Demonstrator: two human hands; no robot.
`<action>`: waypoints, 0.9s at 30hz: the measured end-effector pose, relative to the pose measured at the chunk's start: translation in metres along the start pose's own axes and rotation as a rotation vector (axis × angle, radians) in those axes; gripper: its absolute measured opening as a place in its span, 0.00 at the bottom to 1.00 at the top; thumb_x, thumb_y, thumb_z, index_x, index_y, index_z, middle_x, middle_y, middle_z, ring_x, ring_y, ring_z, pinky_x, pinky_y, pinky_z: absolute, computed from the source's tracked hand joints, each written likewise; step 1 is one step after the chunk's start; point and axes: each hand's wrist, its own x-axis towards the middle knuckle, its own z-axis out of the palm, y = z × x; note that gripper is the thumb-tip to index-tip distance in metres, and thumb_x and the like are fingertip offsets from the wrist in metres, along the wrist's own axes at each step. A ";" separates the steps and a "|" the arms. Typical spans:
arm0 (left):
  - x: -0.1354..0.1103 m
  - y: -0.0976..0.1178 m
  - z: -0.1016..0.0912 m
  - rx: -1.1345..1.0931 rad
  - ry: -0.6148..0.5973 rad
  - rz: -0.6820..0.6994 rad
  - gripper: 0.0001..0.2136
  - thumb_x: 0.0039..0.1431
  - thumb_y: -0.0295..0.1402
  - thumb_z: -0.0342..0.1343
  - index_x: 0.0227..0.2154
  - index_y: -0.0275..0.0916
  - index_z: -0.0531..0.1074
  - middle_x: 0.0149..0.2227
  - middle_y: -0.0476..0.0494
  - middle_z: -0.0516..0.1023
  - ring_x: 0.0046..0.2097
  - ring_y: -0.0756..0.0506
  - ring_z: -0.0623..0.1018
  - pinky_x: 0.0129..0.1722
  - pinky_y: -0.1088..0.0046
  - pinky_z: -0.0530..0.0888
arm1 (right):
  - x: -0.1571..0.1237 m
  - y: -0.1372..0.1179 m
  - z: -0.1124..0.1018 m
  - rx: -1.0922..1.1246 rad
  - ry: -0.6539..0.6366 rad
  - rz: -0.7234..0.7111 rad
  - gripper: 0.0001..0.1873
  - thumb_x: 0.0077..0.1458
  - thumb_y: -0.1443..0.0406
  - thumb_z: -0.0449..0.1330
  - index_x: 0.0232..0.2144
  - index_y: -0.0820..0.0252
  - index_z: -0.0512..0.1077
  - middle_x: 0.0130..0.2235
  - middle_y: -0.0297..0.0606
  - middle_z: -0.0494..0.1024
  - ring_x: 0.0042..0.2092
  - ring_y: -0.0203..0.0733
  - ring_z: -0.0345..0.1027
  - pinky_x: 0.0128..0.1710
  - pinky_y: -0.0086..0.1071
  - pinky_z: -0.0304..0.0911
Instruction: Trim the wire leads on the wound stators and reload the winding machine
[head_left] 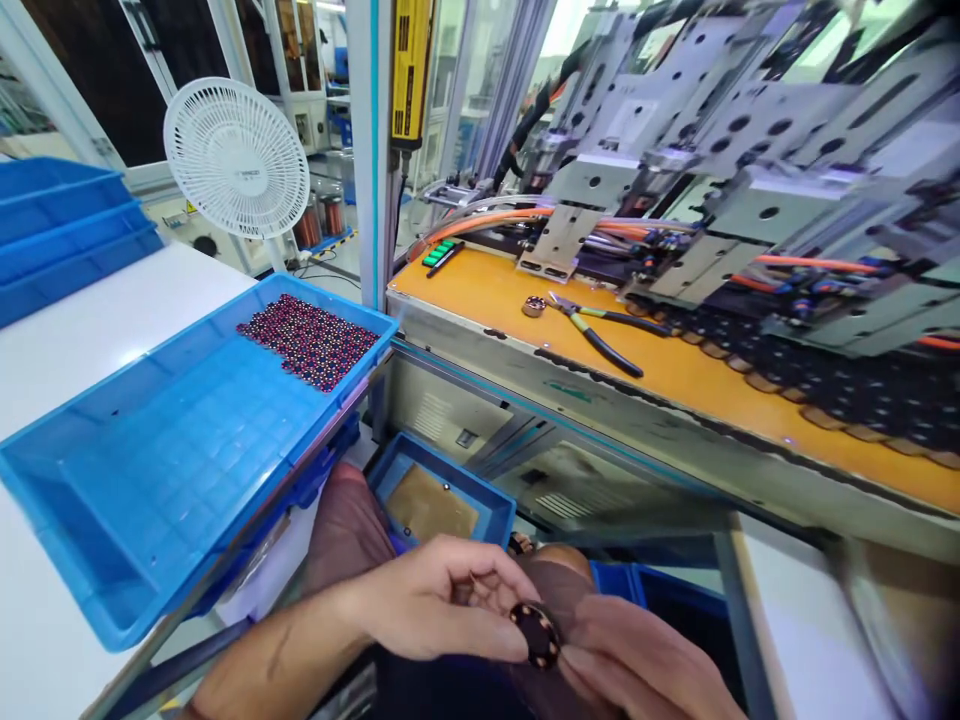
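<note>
Between the thumb and fingers of my left hand (457, 605) is a small round black part (535, 634) with copper-coloured spots around its rim. I hold it above my lap, its flat face turned up toward me. My right hand (645, 655) is slightly blurred and closed at the part's right edge, with thumb and fingertips pinching there. A similar round part (534, 306) with a copper-coloured side lies on the orange bench top, beside pliers (600, 335) with black and yellow handles. Many similar black parts (832, 375) stand in packed rows at the bench's right.
At left, a large blue tray (187, 430) holds many small dark parts (311, 340) in its far corner. A smaller blue bin (495, 510) sits low before my knees. A white fan (236, 160) stands behind the tray. Machine heads (600, 180) overhang the orange bench (465, 300).
</note>
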 end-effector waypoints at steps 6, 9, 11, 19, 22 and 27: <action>-0.006 -0.007 -0.001 0.071 0.122 0.175 0.12 0.60 0.33 0.63 0.45 0.35 0.73 0.27 0.49 0.74 0.26 0.54 0.74 0.29 0.80 0.71 | 0.025 -0.009 0.007 -0.064 -0.182 0.050 0.09 0.64 0.71 0.54 0.32 0.59 0.71 0.25 0.34 0.75 0.24 0.32 0.71 0.23 0.23 0.68; -0.006 -0.009 -0.003 -0.041 0.097 0.318 0.14 0.56 0.26 0.65 0.45 0.39 0.74 0.39 0.44 0.78 0.32 0.53 0.79 0.34 0.78 0.75 | 0.032 -0.007 0.005 -0.112 -0.231 0.015 0.06 0.63 0.72 0.55 0.34 0.61 0.71 0.27 0.36 0.76 0.28 0.33 0.74 0.29 0.24 0.69; -0.006 -0.008 -0.005 -0.093 0.059 0.423 0.15 0.51 0.21 0.68 0.41 0.40 0.76 0.49 0.42 0.77 0.40 0.50 0.82 0.42 0.74 0.77 | 0.034 -0.005 0.005 -0.109 -0.268 0.027 0.05 0.64 0.71 0.55 0.35 0.61 0.70 0.28 0.36 0.77 0.30 0.33 0.74 0.32 0.24 0.70; -0.006 -0.009 -0.012 -0.352 -0.057 0.332 0.20 0.48 0.42 0.71 0.42 0.40 0.75 0.46 0.42 0.81 0.54 0.43 0.78 0.54 0.67 0.71 | 0.055 -0.018 0.004 0.042 -0.321 0.051 0.14 0.68 0.68 0.50 0.29 0.58 0.68 0.24 0.31 0.74 0.23 0.32 0.68 0.24 0.25 0.67; -0.004 -0.011 -0.010 -0.304 -0.156 0.099 0.24 0.55 0.51 0.62 0.43 0.34 0.73 0.35 0.41 0.79 0.33 0.50 0.79 0.34 0.77 0.73 | 0.058 -0.021 -0.001 0.069 -0.392 0.052 0.15 0.69 0.69 0.49 0.28 0.59 0.68 0.24 0.32 0.75 0.24 0.33 0.69 0.25 0.27 0.68; -0.008 -0.008 -0.004 -0.099 -0.021 0.121 0.12 0.61 0.39 0.62 0.41 0.37 0.71 0.29 0.48 0.77 0.28 0.53 0.78 0.31 0.80 0.72 | 0.052 -0.011 -0.004 0.066 -0.359 -0.026 0.13 0.70 0.67 0.49 0.33 0.60 0.70 0.27 0.33 0.77 0.26 0.32 0.70 0.27 0.27 0.66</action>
